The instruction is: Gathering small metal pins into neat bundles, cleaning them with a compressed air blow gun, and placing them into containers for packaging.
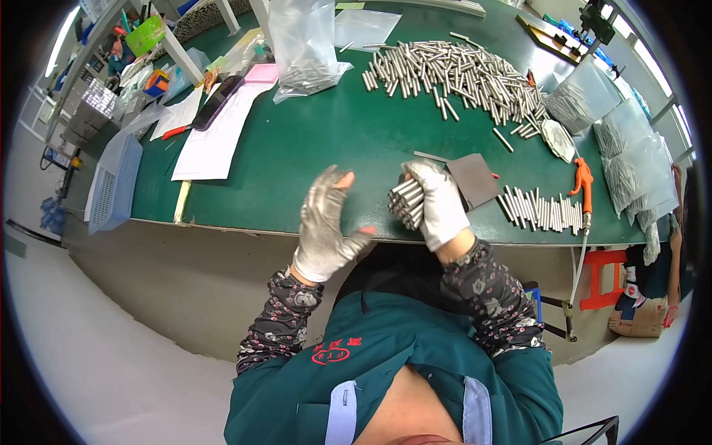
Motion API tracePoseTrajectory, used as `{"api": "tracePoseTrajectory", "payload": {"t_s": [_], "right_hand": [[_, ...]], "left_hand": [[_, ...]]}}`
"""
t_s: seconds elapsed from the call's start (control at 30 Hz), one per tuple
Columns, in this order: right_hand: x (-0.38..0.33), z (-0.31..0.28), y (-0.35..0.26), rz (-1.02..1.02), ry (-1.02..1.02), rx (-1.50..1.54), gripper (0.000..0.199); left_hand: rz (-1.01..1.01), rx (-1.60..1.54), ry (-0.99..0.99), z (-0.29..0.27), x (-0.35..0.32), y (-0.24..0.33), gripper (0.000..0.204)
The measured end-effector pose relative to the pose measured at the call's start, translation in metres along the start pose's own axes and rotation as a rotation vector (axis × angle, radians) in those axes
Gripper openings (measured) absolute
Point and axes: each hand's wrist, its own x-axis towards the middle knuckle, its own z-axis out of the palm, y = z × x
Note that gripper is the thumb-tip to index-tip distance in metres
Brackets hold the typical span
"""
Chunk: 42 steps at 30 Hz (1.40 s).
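Observation:
My right hand (pixel 439 205), in a white glove with bare fingertips, is closed round a bundle of metal rods (pixel 407 203) near the table's front edge. To its left my left hand (pixel 326 226), in a soiled grey glove, is raised with its fingers apart and nothing in it. A dark grey square sheet (pixel 473 182) lies just right of the right hand, over part of something red. Further right, a row of short metal rods (pixel 545 211) lies side by side. The large heap of loose metal rods (pixel 460 73) spreads over the far middle of the table.
An orange air gun (pixel 583 182) with a hose lies at the right edge. Plastic bags of rods (pixel 630 152) line the far right; another clear bag (pixel 300 52) stands at the back. Papers (pixel 222 133), a dark pouch (pixel 216 104) and a blue basket (pixel 116 182) are at left.

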Motion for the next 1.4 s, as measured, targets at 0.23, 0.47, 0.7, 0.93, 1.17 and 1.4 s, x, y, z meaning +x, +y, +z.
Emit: {"api": "tracePoseTrajectory", "payload": {"t_s": [0.23,0.47,0.7,0.93,1.17,1.4], "right_hand": [[-0.091,-0.021,0.026,0.597,-0.093,0.514,0.019],[-0.097,-0.092,0.088,0.687,0.031,0.75,0.019],[-0.091,-0.139,0.157,0.628,0.195,0.927,0.024],[-0.081,-0.141,0.166,0.729,0.218,0.894,0.026],[-0.077,-0.143,0.171,0.738,0.253,0.884,0.033],[-0.077,-0.146,0.169,0.767,0.151,0.969,0.034]], "left_hand": [[0.216,-0.239,-0.198,0.029,-0.034,0.063,0.098],[0.101,-0.319,-0.41,0.084,-0.067,0.058,0.067],[-0.09,-0.395,-0.638,0.127,-0.086,0.045,0.074],[-0.244,-0.421,-0.653,0.14,-0.096,0.034,0.071],[-0.264,-0.369,-0.708,0.144,-0.096,0.03,0.065],[-0.277,-0.385,-0.722,0.144,-0.095,0.03,0.061]]}}
